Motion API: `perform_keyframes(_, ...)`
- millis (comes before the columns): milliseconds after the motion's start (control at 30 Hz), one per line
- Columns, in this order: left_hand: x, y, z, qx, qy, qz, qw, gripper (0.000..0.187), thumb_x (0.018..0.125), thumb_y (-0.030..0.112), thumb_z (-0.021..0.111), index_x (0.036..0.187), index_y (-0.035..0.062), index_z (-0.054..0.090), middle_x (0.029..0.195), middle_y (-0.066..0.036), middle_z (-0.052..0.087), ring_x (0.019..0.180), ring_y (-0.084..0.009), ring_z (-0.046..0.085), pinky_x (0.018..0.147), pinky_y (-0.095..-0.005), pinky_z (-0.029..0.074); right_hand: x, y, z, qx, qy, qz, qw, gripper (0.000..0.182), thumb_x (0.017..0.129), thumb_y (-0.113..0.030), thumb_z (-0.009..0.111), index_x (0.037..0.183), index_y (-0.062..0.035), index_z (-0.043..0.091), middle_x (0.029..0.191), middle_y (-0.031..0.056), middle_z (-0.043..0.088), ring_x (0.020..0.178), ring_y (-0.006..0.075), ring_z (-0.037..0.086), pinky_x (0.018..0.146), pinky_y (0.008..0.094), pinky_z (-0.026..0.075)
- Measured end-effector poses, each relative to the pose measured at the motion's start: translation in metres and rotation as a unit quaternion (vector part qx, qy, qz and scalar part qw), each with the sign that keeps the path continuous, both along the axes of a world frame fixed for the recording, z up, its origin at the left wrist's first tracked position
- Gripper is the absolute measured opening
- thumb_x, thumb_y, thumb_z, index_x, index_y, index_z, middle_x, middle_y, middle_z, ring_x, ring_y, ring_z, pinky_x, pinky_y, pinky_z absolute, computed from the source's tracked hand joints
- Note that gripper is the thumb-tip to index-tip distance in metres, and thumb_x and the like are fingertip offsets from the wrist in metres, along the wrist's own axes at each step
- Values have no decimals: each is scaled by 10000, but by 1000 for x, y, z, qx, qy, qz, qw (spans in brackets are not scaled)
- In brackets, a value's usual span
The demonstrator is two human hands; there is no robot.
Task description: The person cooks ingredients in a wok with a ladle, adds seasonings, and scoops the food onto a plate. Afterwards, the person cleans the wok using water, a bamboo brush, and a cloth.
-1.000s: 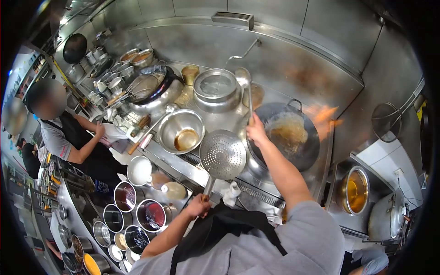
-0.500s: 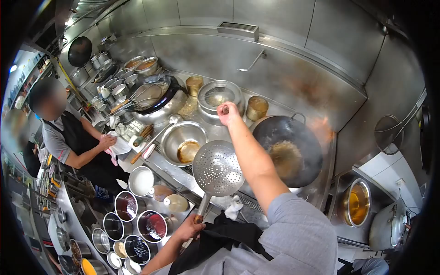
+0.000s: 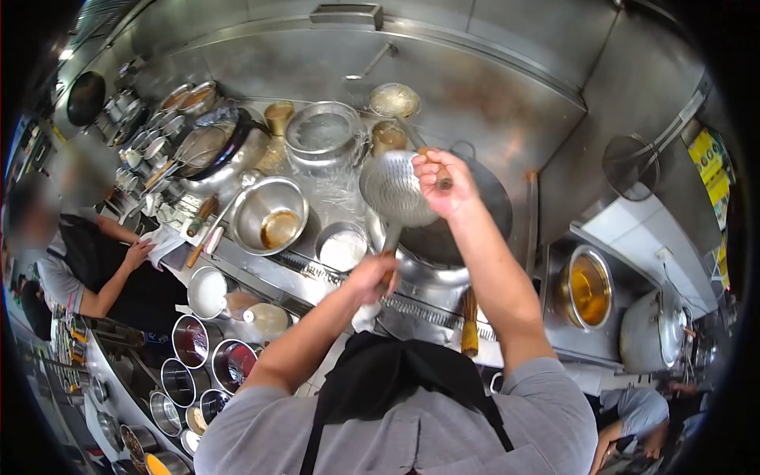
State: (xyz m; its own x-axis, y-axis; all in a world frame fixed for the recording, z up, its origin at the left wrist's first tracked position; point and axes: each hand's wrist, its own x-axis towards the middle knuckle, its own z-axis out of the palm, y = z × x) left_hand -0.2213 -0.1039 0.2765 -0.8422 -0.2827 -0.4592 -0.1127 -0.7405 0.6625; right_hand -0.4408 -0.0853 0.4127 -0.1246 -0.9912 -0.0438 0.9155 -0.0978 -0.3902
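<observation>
My left hand (image 3: 372,279) is wrapped round the handle of a large perforated strainer (image 3: 396,186), which is tilted over the left part of a dark wok (image 3: 483,214). My right hand (image 3: 447,184) grips the wooden handle of a ladle (image 3: 395,100), whose round bowl is up near the back wall and looks pale inside. The two tools lie close together, with the ladle handle beside the strainer's right rim. A tin can (image 3: 389,137) stands behind the strainer. Left of it, a steel pot (image 3: 321,134) has a sieve on top.
A steel bowl with brown liquid (image 3: 271,215) and a bowl of white powder (image 3: 343,247) lie left. Sauce pots (image 3: 190,340) line the lower left. A brush (image 3: 469,324) is near the front edge. An oil pot (image 3: 587,286) stands right. A co-worker (image 3: 95,261) stands left.
The strainer has moved up and right over the wok. My right hand now holds the ladle out above the back. Steam and flame at the wok are gone, and the view has shifted right.
</observation>
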Motion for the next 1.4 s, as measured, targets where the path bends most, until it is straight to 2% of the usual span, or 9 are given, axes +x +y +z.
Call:
perform_keyframes(333,-116,2,-21,-40,-96,6,995,100,899,126,613,851,114,525,654,-33,559,552,-156,565,502,-328,447,11,197,-20,198,31,-56,978,270,837,17,596,1026,-111,451,832,94,544,610,117,530,455,217,430)
perform_keyframes(500,-121,35,-23,-51,-105,-61,991,85,852,83,624,860,95,540,651,-40,542,544,-168,572,477,-332,441,14,235,-67,141,-46,-47,988,631,849,20,576,1413,-147,350,839,86,531,589,116,501,479,229,420)
perform_keyframes(633,-97,24,-36,-265,-181,-62,945,221,790,59,607,1002,23,553,721,-78,576,511,-184,569,381,-340,401,11,252,-123,268,280,-124,913,875,845,52,540,1570,-204,124,741,59,510,530,127,484,432,272,397)
perform_keyframes(800,-42,2,-27,-615,-303,23,728,647,799,114,628,1367,20,333,1077,-346,631,990,-496,629,902,-516,479,14,272,-159,359,532,-136,755,919,831,65,515,1583,-164,38,683,44,499,496,147,496,406,309,398)
perform_keyframes(867,-15,12,-2,-606,-311,87,727,693,783,47,611,1409,96,318,1048,-300,650,1018,-495,616,888,-521,470,29,279,-157,372,551,-120,737,919,825,71,515,1578,-126,27,706,50,504,510,149,509,417,315,407)
perform_keyframes(967,32,6,-27,-621,-264,146,724,713,800,89,630,1433,90,304,1097,-323,637,1010,-486,630,846,-530,493,61,277,-119,334,284,-116,891,931,813,62,546,1578,-163,65,786,76,537,533,144,508,429,299,393)
perform_keyframes(1133,112,15,-69,-456,-206,171,849,603,804,35,603,1355,21,359,795,-134,594,625,-250,614,577,-374,508,7,266,-139,177,-42,-112,977,924,804,39,625,1560,-190,146,879,96,563,527,121,458,425,268,353)
perform_keyframes(1233,142,27,-95,-299,-136,186,926,425,791,-14,587,1176,53,421,711,-67,533,480,-168,515,443,-313,439,0,246,-163,265,290,-107,913,891,851,-39,585,1575,-162,80,983,177,607,652,202,577,534,353,467)
perform_keyframes(1400,165,31,-117,-96,-100,163,977,338,769,-3,600,1056,113,464,684,-52,516,461,-148,469,426,-286,386,40,260,-155,350,530,-30,772,901,840,-52,584,1576,-131,70,954,170,597,696,203,603,539,344,482)
